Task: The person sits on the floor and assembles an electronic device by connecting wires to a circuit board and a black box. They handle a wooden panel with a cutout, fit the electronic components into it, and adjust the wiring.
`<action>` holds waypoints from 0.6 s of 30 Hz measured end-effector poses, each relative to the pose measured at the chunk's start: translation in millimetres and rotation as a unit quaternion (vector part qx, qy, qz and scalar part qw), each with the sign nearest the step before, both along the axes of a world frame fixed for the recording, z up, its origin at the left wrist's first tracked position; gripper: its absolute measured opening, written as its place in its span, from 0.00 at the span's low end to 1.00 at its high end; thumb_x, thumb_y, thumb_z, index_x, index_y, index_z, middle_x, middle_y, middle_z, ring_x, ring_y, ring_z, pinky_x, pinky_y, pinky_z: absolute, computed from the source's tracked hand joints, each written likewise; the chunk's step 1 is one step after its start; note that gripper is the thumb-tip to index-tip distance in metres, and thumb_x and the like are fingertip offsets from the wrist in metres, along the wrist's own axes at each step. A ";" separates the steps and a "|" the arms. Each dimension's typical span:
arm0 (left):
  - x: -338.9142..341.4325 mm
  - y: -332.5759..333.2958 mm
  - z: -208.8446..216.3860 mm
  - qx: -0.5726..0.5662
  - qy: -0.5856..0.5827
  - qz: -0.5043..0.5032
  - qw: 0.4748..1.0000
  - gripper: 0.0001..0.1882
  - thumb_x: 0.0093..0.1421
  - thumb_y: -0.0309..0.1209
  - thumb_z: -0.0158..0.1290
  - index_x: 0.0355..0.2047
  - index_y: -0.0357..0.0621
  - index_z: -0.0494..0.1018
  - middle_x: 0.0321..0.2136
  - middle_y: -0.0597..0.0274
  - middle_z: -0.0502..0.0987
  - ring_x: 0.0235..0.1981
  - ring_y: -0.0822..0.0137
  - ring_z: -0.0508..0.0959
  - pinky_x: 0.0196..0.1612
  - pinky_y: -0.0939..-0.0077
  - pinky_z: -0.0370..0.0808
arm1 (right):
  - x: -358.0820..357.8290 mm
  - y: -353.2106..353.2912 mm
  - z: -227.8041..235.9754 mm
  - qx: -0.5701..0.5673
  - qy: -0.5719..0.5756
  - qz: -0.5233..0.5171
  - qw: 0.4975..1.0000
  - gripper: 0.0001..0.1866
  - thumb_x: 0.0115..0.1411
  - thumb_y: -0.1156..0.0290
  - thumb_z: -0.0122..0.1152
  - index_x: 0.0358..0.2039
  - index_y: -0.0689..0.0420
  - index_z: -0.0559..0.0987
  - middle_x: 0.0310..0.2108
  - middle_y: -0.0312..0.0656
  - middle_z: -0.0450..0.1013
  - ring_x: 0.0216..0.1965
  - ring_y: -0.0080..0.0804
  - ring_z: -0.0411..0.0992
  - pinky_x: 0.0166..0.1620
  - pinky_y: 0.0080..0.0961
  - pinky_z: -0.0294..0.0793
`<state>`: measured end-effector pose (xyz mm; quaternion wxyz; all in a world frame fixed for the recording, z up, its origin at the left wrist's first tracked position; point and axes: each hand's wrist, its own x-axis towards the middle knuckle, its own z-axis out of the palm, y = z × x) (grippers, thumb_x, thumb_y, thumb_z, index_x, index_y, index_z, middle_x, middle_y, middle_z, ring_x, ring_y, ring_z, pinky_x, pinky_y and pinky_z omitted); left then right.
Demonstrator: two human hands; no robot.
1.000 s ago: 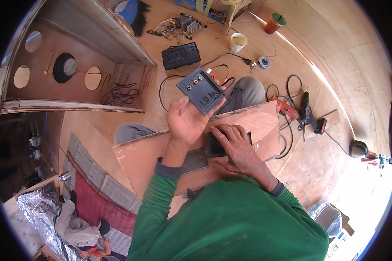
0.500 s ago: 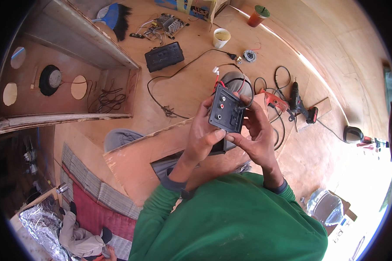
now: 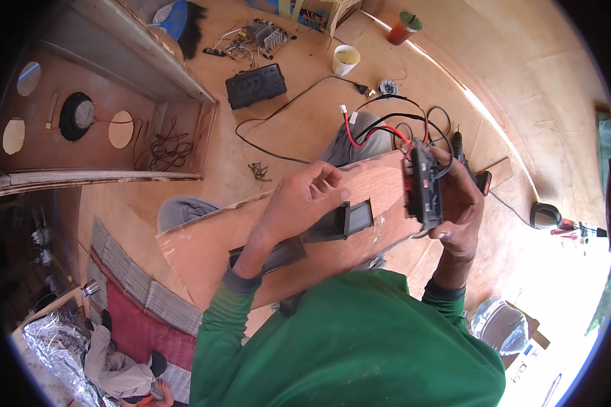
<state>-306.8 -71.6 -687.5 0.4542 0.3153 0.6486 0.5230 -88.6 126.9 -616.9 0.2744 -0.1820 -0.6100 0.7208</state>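
My right hand (image 3: 460, 207) is closed round the side of a black plastic socket panel (image 3: 422, 190), now turned edge-on. Red and black wires (image 3: 400, 132) with small white plugs trail from its top. My left hand (image 3: 309, 200) holds nothing; its fingers are loosely curled, with the thumb apart from them. Below it, across my lap, lies a wooden board (image 3: 380, 180). A black rectangular frame (image 3: 349, 222) is set in the board, and a second dark opening (image 3: 278, 256) is partly hidden by my left wrist.
A wooden cabinet (image 3: 190, 178) with round holes and a speaker (image 3: 78, 117) stands at left. Ahead lie a black box (image 3: 256, 86), circuit board (image 3: 268, 37), cup (image 3: 345, 61), cable (image 3: 241, 132) and screws (image 3: 258, 171). A drill (image 3: 483, 182) lies right. Another person (image 3: 119, 366) is at lower left.
My left hand has let go of the socket panel and moved left over the board. My right hand has carried the panel right and turned it edge-on.
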 end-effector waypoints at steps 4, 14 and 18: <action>-1.9 1.5 10.4 0.001 0.234 -0.049 0.971 0.24 0.68 0.42 0.68 0.55 0.37 0.79 0.38 0.50 0.86 0.44 0.49 0.88 0.51 0.58 0.83 | 19.7 24.5 9.1 0.049 0.003 -0.026 0.998 0.76 0.41 0.37 0.92 0.76 0.76 0.63 0.68 0.60 0.74 0.60 0.46 0.81 0.57 0.41 0.82; -24.3 67.8 -15.8 -0.209 0.395 -0.120 0.886 0.29 0.67 0.40 0.64 0.63 0.37 0.76 0.43 0.39 0.87 0.47 0.37 0.87 0.52 0.44 0.83 | 98.4 92.2 70.2 0.099 0.263 -0.074 0.957 0.55 0.61 0.36 0.73 0.78 0.60 0.66 0.77 0.57 0.61 0.57 0.38 0.70 0.53 0.38 0.73; -42.3 91.5 -25.3 -0.266 0.416 -0.139 0.858 0.21 0.70 0.43 0.61 0.51 0.35 0.84 0.44 0.36 0.87 0.49 0.36 0.87 0.52 0.43 0.84 | 146.0 105.6 133.0 0.107 0.288 0.019 0.952 0.70 0.37 0.49 0.95 0.75 0.60 0.62 0.66 0.48 0.59 0.54 0.35 0.69 0.53 0.35 0.72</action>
